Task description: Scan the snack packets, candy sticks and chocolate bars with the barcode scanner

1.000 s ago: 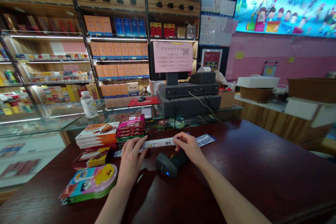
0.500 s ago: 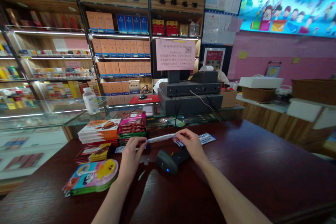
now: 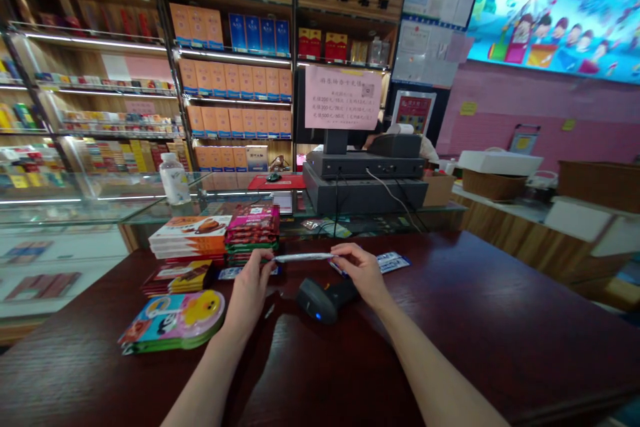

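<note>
Left hand [image 3: 250, 288] and right hand [image 3: 363, 273] had a slim silver-white packet [image 3: 304, 257] held level between them, above the dark red table [image 3: 475, 333]. Thumb and fingertips of each were clamped on one end: left hand on the left end, right on the right. Packet sat nearly edge-on to the camera, print unreadable. Black barcode scanner [image 3: 317, 300], blue light on, lay on the table on the near side of the packet, head left, handle running right and partly hidden by the right hand. Blue-and-white packets [image 3: 393, 261] lay flat just beyond the right hand; a similar packet [image 3: 231, 273] lay partly behind the left. Table's left side: white-and-orange boxes [image 3: 187, 239] stacked far, pink-and-red pouches [image 3: 253, 221] beside them, duck-printed packs [image 3: 173, 321] nearest. Far side: cash register [image 3: 365, 191], pink sign [image 3: 341, 99] on its monitor, white bottle [image 3: 175, 180] off to the left
</note>
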Available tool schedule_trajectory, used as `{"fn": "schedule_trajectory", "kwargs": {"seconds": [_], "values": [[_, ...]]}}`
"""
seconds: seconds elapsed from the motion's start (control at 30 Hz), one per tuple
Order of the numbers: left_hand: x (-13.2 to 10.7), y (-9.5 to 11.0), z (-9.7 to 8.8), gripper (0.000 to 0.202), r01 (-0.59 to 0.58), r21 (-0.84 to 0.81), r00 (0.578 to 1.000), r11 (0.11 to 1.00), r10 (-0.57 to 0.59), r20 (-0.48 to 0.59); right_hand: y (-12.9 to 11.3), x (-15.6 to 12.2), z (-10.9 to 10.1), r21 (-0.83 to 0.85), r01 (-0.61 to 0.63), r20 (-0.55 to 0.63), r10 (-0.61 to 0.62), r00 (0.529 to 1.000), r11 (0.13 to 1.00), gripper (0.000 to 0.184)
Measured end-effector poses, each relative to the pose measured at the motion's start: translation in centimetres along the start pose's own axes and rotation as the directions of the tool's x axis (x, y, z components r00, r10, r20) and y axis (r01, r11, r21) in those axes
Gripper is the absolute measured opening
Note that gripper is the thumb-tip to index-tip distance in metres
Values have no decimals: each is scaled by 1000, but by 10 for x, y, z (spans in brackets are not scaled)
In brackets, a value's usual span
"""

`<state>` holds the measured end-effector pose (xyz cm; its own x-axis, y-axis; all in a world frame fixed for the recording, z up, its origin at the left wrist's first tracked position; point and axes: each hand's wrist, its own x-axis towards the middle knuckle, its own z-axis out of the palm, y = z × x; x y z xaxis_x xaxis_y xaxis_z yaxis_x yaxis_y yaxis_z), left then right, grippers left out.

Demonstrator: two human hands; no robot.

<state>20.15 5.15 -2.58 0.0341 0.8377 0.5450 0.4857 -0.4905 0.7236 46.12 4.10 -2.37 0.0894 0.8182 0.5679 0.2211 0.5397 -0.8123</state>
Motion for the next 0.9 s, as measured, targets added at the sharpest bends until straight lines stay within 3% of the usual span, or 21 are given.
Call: {"fn": "schedule_trajectory", "kwargs": {"seconds": [0.1,0.27,0.37,0.57,0.73,0.9], "values": [[1,1,0,15,0,-16,1000,1000,-1,-5,-1,1,-1,-49,39,-16,-40,999,998,10],[3,2,0,22,97,-67,995,993,-96,9,1,1,0,-6,2,-20,-3,1000,1000,12],[3,-1,1,26,98,-101,995,990,-96,22,3,0,0,-3,-7,-12,7,1000,1000,16],[3,-8,0,20,-72,25,997,997,72,-13,6,-4,-1,-235,177,38,-173,984,956,9],[3,-12,1,32,-273,162,961,948,276,8,4,-7,0,-390,338,76,-336,939,857,21],[5,-11,1,32,-323,281,946,904,307,101,13,-7,3,-451,374,114,-363,925,810,27]]}}
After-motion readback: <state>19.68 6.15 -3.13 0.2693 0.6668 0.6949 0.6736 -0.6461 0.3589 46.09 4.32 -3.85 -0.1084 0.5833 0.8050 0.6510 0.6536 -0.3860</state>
